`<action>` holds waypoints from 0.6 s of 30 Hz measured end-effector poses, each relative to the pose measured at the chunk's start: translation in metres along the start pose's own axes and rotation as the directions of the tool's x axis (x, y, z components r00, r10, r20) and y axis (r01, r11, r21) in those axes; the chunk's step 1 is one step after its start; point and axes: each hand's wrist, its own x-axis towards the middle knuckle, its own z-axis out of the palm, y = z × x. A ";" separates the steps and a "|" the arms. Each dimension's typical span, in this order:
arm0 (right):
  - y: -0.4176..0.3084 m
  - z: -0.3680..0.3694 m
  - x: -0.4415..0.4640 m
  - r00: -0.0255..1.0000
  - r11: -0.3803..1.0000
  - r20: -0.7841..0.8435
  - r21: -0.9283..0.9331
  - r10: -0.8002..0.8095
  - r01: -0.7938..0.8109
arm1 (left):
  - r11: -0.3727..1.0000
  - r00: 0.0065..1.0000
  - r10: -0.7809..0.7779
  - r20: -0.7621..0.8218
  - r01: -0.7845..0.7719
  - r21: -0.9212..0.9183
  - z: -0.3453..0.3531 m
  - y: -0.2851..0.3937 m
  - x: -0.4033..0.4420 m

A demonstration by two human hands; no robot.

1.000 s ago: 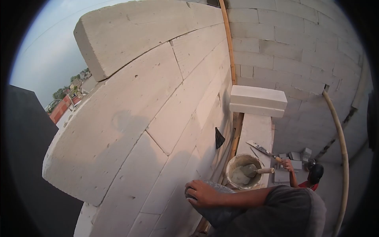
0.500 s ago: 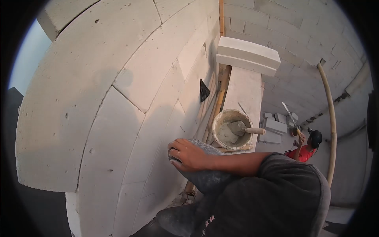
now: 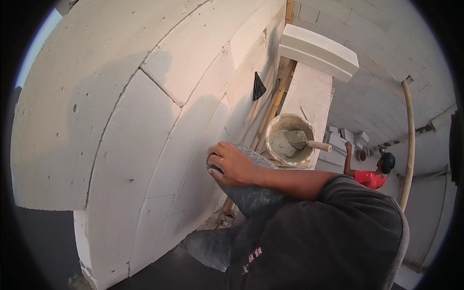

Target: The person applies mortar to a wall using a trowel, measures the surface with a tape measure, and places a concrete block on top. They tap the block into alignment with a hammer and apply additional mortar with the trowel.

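Note:
My right hand [image 3: 229,163] rests on my raised right knee, with its fingers curled round the front of the grey, dusty trouser leg [image 3: 258,195] and its thumb lower down. No tool shows in it. My left hand is out of view. Beyond my right forearm is a round bucket [image 3: 268,129] with wet grey mortar [image 3: 284,145] inside. A trowel [image 3: 296,139] lies in the mortar, its wooden handle sticking out over the right rim. The pale block wall [image 3: 140,111] rises to the left of my hand.
Two stacked white blocks [image 3: 319,46] lie across the far end of a pale plank [image 3: 307,89]. A black plastic piece [image 3: 259,87] hangs by the wall. Lower right, a person in red [image 3: 371,179] is near loose blocks [image 3: 336,142]. A bamboo pole [image 3: 410,140] stands at the right.
The view has tilted down, showing more of my legs and shirt. My right hand has stayed on the knee. The other person's raised hand no longer shows the long blade.

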 end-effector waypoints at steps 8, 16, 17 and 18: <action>-0.003 -0.002 -0.001 0.999 1.000 -0.024 0.012 -0.023 0.023 | 0.997 0.992 -0.019 -0.125 0.010 -0.077 0.014 0.010 -0.009; -0.009 -0.005 0.005 0.999 0.999 0.011 -0.001 0.033 -0.033 | 0.953 0.999 -0.025 -0.043 0.011 -0.301 -0.004 -0.031 0.011; -0.010 -0.006 0.004 0.999 0.999 0.011 0.008 0.034 -0.034 | 0.959 0.997 -0.037 -0.063 0.017 -0.282 -0.003 -0.030 0.010; -0.009 -0.005 0.004 1.000 1.000 0.008 -0.002 0.029 -0.029 | 0.959 0.998 -0.044 -0.039 0.031 -0.282 -0.007 -0.033 0.012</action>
